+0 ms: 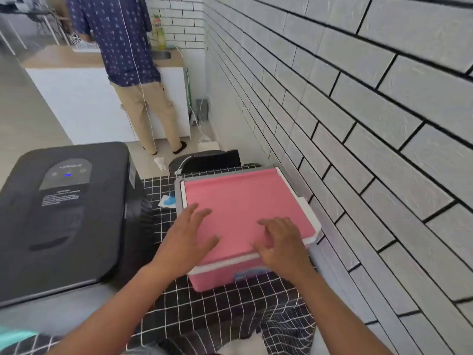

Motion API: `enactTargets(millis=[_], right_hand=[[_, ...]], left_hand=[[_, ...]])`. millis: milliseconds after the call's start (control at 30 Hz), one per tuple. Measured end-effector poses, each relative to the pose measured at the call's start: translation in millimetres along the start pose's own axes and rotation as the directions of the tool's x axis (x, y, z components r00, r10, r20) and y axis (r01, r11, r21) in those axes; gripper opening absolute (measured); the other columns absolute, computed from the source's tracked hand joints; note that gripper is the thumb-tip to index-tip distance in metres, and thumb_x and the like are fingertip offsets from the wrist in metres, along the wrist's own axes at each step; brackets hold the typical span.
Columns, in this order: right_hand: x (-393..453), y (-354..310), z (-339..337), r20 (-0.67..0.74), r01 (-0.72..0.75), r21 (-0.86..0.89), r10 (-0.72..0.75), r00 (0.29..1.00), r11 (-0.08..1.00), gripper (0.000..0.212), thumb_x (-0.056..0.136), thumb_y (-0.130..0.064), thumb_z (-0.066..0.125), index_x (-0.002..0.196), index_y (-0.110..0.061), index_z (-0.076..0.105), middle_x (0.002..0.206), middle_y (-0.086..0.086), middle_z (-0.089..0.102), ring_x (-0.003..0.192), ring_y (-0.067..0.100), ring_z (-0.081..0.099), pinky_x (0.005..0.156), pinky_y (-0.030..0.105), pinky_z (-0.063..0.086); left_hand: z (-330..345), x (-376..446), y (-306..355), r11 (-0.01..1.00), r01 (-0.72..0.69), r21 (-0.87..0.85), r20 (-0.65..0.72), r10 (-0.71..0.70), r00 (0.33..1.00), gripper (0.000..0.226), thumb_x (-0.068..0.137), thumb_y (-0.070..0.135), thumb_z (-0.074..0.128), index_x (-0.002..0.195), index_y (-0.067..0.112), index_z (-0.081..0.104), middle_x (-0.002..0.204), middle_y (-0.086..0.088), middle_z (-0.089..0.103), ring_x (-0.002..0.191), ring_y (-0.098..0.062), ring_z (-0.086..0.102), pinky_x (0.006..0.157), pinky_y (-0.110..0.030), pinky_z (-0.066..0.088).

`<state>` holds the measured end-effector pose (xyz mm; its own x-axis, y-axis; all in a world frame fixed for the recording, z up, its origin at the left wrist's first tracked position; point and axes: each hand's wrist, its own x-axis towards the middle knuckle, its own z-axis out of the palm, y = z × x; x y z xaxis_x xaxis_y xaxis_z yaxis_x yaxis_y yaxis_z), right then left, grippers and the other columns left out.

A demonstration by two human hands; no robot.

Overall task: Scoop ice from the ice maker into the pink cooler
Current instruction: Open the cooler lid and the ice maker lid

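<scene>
Checkered cloth (163,193) — both hands, left (188,233) and right (280,243), flat on pink cooler (238,201).

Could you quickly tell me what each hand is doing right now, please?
Left hand: open, fingers spread flat on the cooler lid, holding nothing.
Right hand: open, fingers loosely bent on the lid near its front edge, gripping nothing.
</scene>
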<state>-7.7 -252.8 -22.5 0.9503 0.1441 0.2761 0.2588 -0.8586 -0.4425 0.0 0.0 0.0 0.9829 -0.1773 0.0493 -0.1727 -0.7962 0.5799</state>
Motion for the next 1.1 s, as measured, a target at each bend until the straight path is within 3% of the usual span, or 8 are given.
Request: enactTargets(millis=[100, 200, 400, 500, 567, 767, 933, 1100], right_hand=[[15, 17, -1, 0.111, 0.035, -0.105, -0.024, 0.994, 0.994, 0.067, 0.081, -0.064, 0.050, 0.135, -0.025, 0.044, 0.125, -0.006, 0.051, 0.116, 0.013, 0.040, 0.105, 0.038, 0.034], [22, 32, -1, 0.223, 0.071, -0.164, -0.033, 0.974, 0.984, 0.083, 0.079, -0.079, 0.035, 0.143, -0.027, 0.035, 0.149, -0.003, 0.035, 0.136, 0.020, 0.028, 0.115, 0.046, 0.018], [30, 60, -6, 0.365, 0.223, -0.271, -0.114, 0.924, 0.936, 0.106, 0.059, -0.095, 0.031, 0.147, -0.039, 0.021, 0.158, -0.010, 0.015, 0.145, 0.021, 0.013, 0.114, 0.059, 0.005], [29, 70, -9, 0.304, 0.130, -0.361, -0.015, 0.952, 0.924, 0.117, 0.048, -0.100, 0.031, 0.147, -0.040, 0.017, 0.159, -0.012, 0.011, 0.146, 0.020, 0.008, 0.107, 0.070, 0.000], [26, 73, -9, 0.266, 0.060, -0.395, 0.052, 0.963, 0.917, 0.124, 0.043, -0.103, 0.026, 0.147, -0.038, 0.014, 0.160, -0.007, 0.007, 0.147, 0.022, 0.003, 0.107, 0.072, 0.002], [19, 78, -10, 0.230, 0.050, -0.390, 0.045, 0.972, 0.919, 0.121, 0.048, -0.103, 0.022, 0.148, -0.035, 0.019, 0.161, 0.000, 0.010, 0.147, 0.023, 0.007, 0.109, 0.067, 0.009], [11, 79, -12, 0.135, 0.052, -0.359, -0.003, 0.991, 0.932, 0.111, 0.058, -0.098, 0.024, 0.144, -0.029, 0.033, 0.156, -0.001, 0.026, 0.144, 0.023, 0.021, 0.110, 0.059, 0.022], [8, 88, -20, -0.078, 0.066, -0.168, -0.080, 0.994, 0.984, 0.079, 0.073, -0.064, 0.062, 0.136, -0.019, 0.046, 0.146, 0.002, 0.044, 0.125, 0.027, 0.048, 0.100, 0.048, 0.044]], left_hand=[[13, 6, 4, 0.995, -0.007, 0.100, 0.014, 0.005, 1.000, 0.073, 0.083, 0.068, 0.050, 0.146, 0.039, 0.028, 0.162, 0.002, 0.006, 0.148, -0.021, 0.011, 0.118, -0.044, 0.017], [26, 6, 5, 0.993, 0.007, 0.117, 0.027, -0.011, 1.000, 0.079, 0.080, 0.071, 0.048, 0.148, 0.036, 0.028, 0.163, -0.001, 0.000, 0.149, -0.023, 0.003, 0.118, -0.043, 0.010], [47, 0, 10, 0.955, -0.025, 0.295, 0.100, -0.005, 0.995, 0.107, 0.059, 0.095, 0.039, 0.149, 0.040, 0.021, 0.162, -0.004, -0.004, 0.149, -0.026, -0.008, 0.118, -0.052, -0.005], [54, -6, 8, 0.917, -0.029, 0.398, 0.061, 0.005, 0.998, 0.112, 0.055, 0.093, 0.047, 0.149, 0.042, 0.016, 0.162, -0.006, -0.003, 0.147, -0.035, -0.010, 0.116, -0.057, -0.007], [55, -7, 8, 0.904, 0.021, 0.427, -0.001, -0.022, 1.000, 0.106, 0.059, 0.087, 0.051, 0.149, 0.040, 0.019, 0.161, -0.012, 0.002, 0.146, -0.042, -0.006, 0.116, -0.061, -0.001], [64, -9, 11, 0.848, 0.090, 0.522, -0.140, -0.020, 0.990, 0.104, 0.064, 0.094, 0.031, 0.147, 0.031, 0.031, 0.151, -0.024, 0.022, 0.139, -0.048, 0.017, 0.115, -0.059, 0.012], [62, -12, 13, 0.825, 0.060, 0.562, -0.094, -0.009, 0.996, 0.100, 0.071, 0.091, 0.020, 0.148, 0.028, 0.032, 0.150, -0.023, 0.029, 0.132, -0.052, 0.025, 0.111, -0.061, 0.022], [52, -14, 22, 0.905, 0.061, 0.422, -0.211, 0.032, 0.977, 0.092, 0.074, 0.086, 0.033, 0.142, 0.026, 0.045, 0.147, -0.014, 0.043, 0.123, -0.044, 0.047, 0.100, -0.055, 0.042]])
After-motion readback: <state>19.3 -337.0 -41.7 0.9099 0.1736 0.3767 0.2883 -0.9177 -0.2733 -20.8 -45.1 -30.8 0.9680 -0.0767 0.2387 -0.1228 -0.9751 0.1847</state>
